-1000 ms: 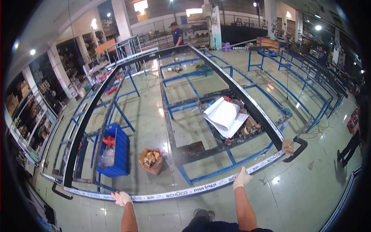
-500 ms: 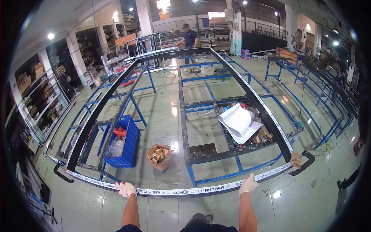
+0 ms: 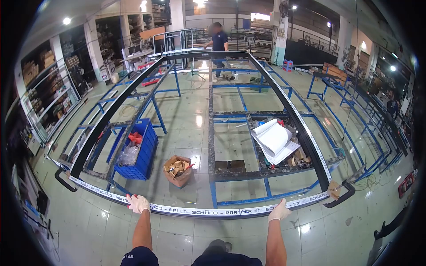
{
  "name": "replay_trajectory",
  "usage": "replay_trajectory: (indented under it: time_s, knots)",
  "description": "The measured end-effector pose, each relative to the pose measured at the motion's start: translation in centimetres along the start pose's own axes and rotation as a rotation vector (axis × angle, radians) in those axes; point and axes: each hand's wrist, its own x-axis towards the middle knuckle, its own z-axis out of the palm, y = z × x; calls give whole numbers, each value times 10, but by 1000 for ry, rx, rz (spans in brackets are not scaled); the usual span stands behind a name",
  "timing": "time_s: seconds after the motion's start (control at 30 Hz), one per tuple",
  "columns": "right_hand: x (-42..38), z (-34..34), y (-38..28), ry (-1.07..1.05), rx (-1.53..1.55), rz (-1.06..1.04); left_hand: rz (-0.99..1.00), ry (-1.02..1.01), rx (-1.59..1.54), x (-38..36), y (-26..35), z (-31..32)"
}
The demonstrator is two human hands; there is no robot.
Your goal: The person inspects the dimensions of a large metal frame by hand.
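Note:
A very large black metal frame (image 3: 116, 103) hangs level above the floor, its near bar wrapped in white printed protective tape (image 3: 204, 211). My left hand (image 3: 138, 203), in a white glove, grips the near bar left of the middle. Right of the middle, my right hand (image 3: 279, 212), also gloved, grips the same bar. A person in dark blue (image 3: 219, 42) stands at the frame's far end. Black curved handles (image 3: 339, 198) stick out at the near corners.
Blue steel trestles (image 3: 239, 116) stand under the frame. A blue crate (image 3: 141, 156), a cardboard box of scraps (image 3: 176, 169) and rolled white paper (image 3: 271, 138) on debris lie below. More blue racks (image 3: 355, 115) are on the right, shelving (image 3: 44, 106) on the left.
The frame has swung to sit more squarely in front of me, and its near bar has levelled. Both hands keep their grip on the bar. The far person stays at the far end.

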Motion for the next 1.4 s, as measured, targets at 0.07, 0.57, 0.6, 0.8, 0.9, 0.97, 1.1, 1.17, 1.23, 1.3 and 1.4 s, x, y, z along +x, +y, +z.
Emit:
replay_trajectory:
  time_s: [0.07,0.57,0.6,0.8,0.9,0.97,1.1,1.17,1.23,1.3,1.4]
  knots:
    - [-2,1,0,6,17,-7,-5,-13,-17,0,0,-2]
    - [-2,2,0,25,20,-13,10,-65,18,-4,4,-11]
    - [-2,2,0,16,37,-10,11,-65,19,-4,4,-12]
    - [13,2,11,23,-8,-17,34,-27,5,-2,0,-5]
    - [19,3,20,63,-50,-99,45,-39,9,-6,-2,-8]
    - [34,5,37,82,-42,-136,49,-28,13,-4,0,-7]
    - [1,5,12,61,131,-92,-57,-67,-83,-6,7,-15]
    - [17,7,21,105,29,-124,-54,-59,-116,-2,5,-10]
    - [-7,-7,-2,164,-416,-99,-58,-95,-119,-7,7,-20]
    - [-1,-2,4,108,-298,-131,-85,-80,-154,-6,16,-20]
    - [13,5,16,125,-164,-126,-13,-59,-56,-2,1,-10]
